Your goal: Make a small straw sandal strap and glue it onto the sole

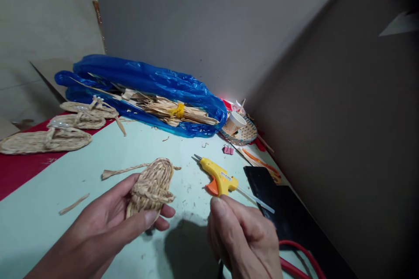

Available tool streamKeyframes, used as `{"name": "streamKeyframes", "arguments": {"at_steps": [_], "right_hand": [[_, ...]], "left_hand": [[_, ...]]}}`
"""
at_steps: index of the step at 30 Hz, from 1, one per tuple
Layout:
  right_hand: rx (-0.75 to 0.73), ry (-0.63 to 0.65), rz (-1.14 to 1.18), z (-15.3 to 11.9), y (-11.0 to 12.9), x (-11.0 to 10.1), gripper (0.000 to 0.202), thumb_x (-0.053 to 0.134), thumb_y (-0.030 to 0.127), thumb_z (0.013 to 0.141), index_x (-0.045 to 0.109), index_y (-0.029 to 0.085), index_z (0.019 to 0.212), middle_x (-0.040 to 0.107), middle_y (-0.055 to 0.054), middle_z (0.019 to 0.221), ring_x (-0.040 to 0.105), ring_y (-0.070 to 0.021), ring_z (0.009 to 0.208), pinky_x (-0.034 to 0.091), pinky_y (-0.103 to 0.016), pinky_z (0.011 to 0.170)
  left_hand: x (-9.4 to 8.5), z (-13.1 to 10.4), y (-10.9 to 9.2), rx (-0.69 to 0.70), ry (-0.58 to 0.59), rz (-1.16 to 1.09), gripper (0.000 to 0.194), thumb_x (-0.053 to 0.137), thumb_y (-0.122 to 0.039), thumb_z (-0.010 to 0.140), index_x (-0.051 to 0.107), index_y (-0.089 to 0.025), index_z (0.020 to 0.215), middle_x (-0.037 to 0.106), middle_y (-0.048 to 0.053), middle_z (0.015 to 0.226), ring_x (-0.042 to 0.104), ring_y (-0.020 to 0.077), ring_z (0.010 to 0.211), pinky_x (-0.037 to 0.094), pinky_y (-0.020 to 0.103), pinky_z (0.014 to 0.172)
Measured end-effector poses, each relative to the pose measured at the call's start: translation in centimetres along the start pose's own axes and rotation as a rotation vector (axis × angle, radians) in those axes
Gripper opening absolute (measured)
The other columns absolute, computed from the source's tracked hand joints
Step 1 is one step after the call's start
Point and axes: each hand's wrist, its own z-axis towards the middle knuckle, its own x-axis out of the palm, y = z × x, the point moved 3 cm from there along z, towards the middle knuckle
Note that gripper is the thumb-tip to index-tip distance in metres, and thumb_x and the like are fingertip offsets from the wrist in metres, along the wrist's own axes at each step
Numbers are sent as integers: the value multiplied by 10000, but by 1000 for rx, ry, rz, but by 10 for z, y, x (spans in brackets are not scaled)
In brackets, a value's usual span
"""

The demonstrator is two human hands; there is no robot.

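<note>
A small woven straw slipper (152, 183) rests in my left hand (121, 226), thumb across its near end and fingers beneath it. Twisted straw cord ends (126, 170) stick out on both sides of it. My right hand (242, 235) is closed, thumb pressed on the bent forefinger. A dark sliver shows under that hand, and I cannot make out what it grips. Just beyond its knuckles lies a yellow glue gun (216, 168) with an orange trigger and a clear glue stick (257, 200) out of its back.
Several finished straw slippers (46, 141) lie at the left on red material. A blue plastic bag (140, 72) with a bundle of dried straw (186, 113) sits by the wall. At right are a woven basket (250, 130) holding a paper cup (236, 121), a pink binder clip (228, 150) and a black phone-like slab (260, 178).
</note>
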Motion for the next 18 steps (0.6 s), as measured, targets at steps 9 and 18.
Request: {"name": "streamKeyframes", "arguments": {"at_steps": [9,18], "right_hand": [[64,144,319,3,-1,9,398,540,480,1113,723,244,851,738,30,647,589,-77,462,474,-166,486],[-32,79,502,5,2,15,345,568,493,1102,750,239,955,803,-4,770,799,-159,595,660,-230,570]], "left_hand": [[-4,2,-1,-159,-6,-145,916,1046,-498,529,704,-293,1354,922,25,1070,857,337,1016,722,279,776],[4,4,-7,-143,131,-67,328,969,-469,625,885,-249,853,861,54,704,770,274,588,660,330,549]]}}
